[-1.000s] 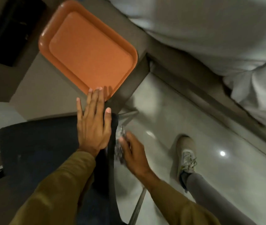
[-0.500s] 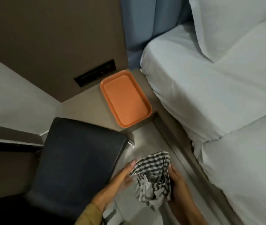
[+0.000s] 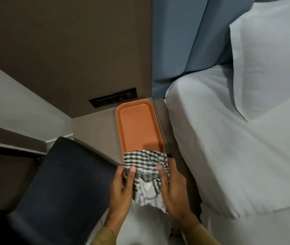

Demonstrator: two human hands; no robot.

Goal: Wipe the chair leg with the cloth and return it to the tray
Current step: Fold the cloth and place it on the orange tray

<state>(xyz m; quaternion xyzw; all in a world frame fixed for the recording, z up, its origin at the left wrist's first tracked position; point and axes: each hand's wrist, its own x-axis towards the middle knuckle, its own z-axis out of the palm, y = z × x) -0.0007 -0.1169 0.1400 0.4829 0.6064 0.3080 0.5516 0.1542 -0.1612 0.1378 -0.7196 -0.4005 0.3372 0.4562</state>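
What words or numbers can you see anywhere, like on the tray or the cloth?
None can be read.
Flat orange plastic tray: plain, no print.
Black-and-white checked cloth, held by both hands: only the check pattern, no label showing.
Dark rectangular wall panel: any markings are too small and dim to read.
White bed sheets and black chair seat: no writing.

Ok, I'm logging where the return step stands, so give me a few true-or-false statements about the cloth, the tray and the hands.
1. Both hands, left hand and right hand, hold the checked cloth. True.
2. The orange tray already holds a folded towel. False: its visible floor is bare; only the cloth's far edge overlaps its near rim.
3. The tray sits between the dark chair seat and the bed. True.
4. The cloth is plain blue. False: it is dark-and-white checked.
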